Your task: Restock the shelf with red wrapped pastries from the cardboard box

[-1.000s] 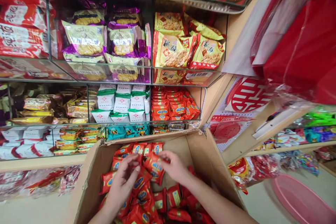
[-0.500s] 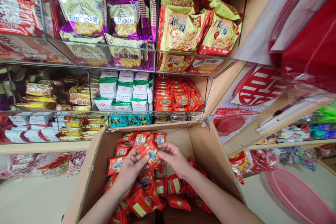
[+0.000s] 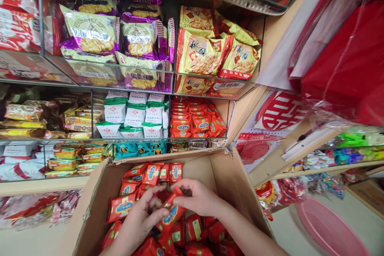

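Both hands are inside a cardboard box [image 3: 240,192] that holds many small red snack packets [image 3: 122,207] with blue and gold labels. Between the hands is one red snack packet [image 3: 171,216], tilted. My right hand [image 3: 195,198] pinches its upper end between thumb and bent fingers. At its left edge, the curled fingers and thumb of my left hand [image 3: 148,212] close on the same packet, though the fingers partly hide the contact. More packets lie beneath and around the hands, some in a rough row along the box's far left side.
Behind the box, glass-fronted shelves hold purple biscuit packs [image 3: 90,34], yellow-red pastry packs [image 3: 199,54], green-white packets [image 3: 135,114] and stacked red packets [image 3: 196,122]. Red bags [image 3: 345,64] hang at right. A pink basin [image 3: 330,228] stands on the floor.
The packet and both hands have come lower in the view, and the packet has turned more upright. My right hand's fingers have curled further over it. The view has tilted up and shifted right.
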### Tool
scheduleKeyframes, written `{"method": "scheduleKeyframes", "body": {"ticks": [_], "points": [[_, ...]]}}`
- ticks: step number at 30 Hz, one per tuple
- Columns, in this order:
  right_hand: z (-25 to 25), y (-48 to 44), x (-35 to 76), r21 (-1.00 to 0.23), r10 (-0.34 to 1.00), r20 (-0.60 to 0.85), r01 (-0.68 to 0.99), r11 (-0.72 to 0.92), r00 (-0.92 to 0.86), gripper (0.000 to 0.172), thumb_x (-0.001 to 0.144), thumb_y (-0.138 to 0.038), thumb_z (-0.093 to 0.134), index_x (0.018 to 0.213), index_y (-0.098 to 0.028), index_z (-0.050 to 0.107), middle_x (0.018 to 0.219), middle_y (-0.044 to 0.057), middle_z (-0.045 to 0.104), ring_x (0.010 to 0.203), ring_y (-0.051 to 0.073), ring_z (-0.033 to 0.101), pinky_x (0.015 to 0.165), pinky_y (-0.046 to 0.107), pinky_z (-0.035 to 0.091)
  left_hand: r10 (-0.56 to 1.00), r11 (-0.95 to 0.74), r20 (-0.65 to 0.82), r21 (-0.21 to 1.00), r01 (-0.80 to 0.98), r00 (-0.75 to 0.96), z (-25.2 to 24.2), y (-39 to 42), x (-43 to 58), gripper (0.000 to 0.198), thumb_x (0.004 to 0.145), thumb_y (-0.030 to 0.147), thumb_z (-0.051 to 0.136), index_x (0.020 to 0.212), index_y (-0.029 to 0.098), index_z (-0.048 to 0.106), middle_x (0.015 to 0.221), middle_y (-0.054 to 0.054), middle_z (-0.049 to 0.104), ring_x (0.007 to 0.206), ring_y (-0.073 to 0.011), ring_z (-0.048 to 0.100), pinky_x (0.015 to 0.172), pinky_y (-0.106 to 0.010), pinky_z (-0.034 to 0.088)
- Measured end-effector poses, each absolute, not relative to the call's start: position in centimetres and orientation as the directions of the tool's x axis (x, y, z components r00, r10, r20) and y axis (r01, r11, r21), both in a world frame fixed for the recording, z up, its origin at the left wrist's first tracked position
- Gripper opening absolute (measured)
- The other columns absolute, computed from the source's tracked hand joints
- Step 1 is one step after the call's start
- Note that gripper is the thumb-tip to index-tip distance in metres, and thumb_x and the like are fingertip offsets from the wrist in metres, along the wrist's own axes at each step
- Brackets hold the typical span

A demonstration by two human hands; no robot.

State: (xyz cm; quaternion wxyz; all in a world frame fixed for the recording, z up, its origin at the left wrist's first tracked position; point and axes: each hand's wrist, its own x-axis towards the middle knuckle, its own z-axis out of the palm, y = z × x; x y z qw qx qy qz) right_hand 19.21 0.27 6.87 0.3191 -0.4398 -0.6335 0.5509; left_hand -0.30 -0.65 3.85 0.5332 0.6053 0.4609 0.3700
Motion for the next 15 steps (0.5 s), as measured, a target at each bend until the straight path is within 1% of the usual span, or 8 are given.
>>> {"method": "scheduleKeyframes", "body": {"ticks": [2,4,5,7,9,11,13,15], "points": [[9.6,1.2,20.1,-0.979,0.95,0.015,0.187,0.077,-0.311,0.029,0.071,-0.032,0.064,0.098,-0.021,0.063,0.084,-0.001,0.063,0.074,0.013,0.057,0.067,0.025,0.046,0.965,-0.014,-0.03,0.986,0.165,0.262,4.4,-0.3,-1.0,0.038,0.072,0.046,0.058,0.103,0.023,0.055,0.053,0.006,0.056,0.048,-0.013,0.051,0.049,-0.023,0.043],[12.6,3.2,21.3,-0.984,0.983,0.119,0.116,0.136,-0.143,0.034,0.071,-0.034,0.063,0.103,-0.02,0.06,0.094,0.003,0.065,0.083,0.016,0.06,0.073,0.028,0.048,0.977,-0.005,-0.033,0.985,0.173,0.213,4.5,0.2,-1.8,0.035,0.076,0.047,0.053,0.102,0.023,0.055,0.059,0.003,0.061,0.054,-0.0147,0.056,0.054,-0.024,0.047],[14.0,4.6,21.9,-0.981,0.984,0.173,0.083,0.176,-0.051,0.035,0.071,-0.034,0.062,0.103,-0.019,0.058,0.095,0.003,0.065,0.084,0.016,0.061,0.074,0.029,0.049,0.981,0.002,-0.036,0.984,0.178,0.191,4.3,0.5,-2.2,0.034,0.077,0.047,0.053,0.101,0.024,0.056,0.063,0.002,0.063,0.058,-0.0152,0.058,0.057,-0.024,0.048],[16.0,8.1,22.9,-0.959,0.949,0.278,0.092,0.266,0.148,0.034,0.071,-0.032,0.061,0.101,-0.016,0.057,0.093,0.005,0.066,0.083,0.016,0.062,0.076,0.03,0.05,0.986,0.015,-0.045,0.983,0.184,0.161,3.5,1.0,-2.7,0.032,0.076,0.046,0.054,0.099,0.024,0.055,0.065,0.002,0.064,0.065,-0.0159,0.06,0.061,-0.023,0.05],[17.0,12.0,23.4,-0.919,0.89,0.385,0.192,0.344,0.246,0.031,0.071,-0.027,0.06,0.099,-0.014,0.056,0.095,0.007,0.067,0.086,0.017,0.063,0.079,0.031,0.049,0.985,0.024,-0.056,0.981,0.192,0.164,2.4,1.3,-2.9,0.03,0.076,0.046,0.054,0.097,0.025,0.055,0.066,0.002,0.064,0.068,-0.0167,0.061,0.063,-0.023,0.052],[17.2,15.6,23.3,-0.858,0.848,0.472,0.347,0.379,0.239,0.027,0.073,-0.026,0.059,0.096,-0.013,0.058,0.097,0.01,0.067,0.09,0.019,0.063,0.082,0.033,0.048,0.98,0.012,-0.056,0.974,0.225,0.193,1.4,1.2,-2.9,0.029,0.077,0.046,0.053,0.097,0.025,0.054,0.07,0.002,0.065,0.072,-0.0174,0.063,0.066,-0.024,0.053],[17.2,18.8,22.6,-0.8,0.83,0.509,0.481,0.359,0.228,0.025,0.077,-0.027,0.055,0.096,-0.013,0.06,0.099,0.011,0.067,0.097,0.021,0.061,0.087,0.035,0.045,0.975,-0.038,-0.032,0.952,0.303,0.221,0.9,1.0,-3.0,0.027,0.078,0.045,0.052,0.096,0.025,0.056,0.076,0.001,0.067,0.074,-0.0173,0.064,0.068,-0.024,0.053],[17.3,21.3,21.5,-0.737,0.814,0.53,0.605,0.301,0.24,0.026,0.081,-0.027,0.05,0.102,-0.015,0.06,0.106,0.01,0.065,0.108,0.023,0.056,0.095,0.038,0.04,0.973,-0.108,0.015,0.913,0.393,0.232,0.8,0.8,-3.0,0.025,0.078,0.043,0.051,0.094,0.024,0.058,0.08,0.0,0.069,0.076,-0.0168,0.065,0.068,-0.023,0.053]]}}
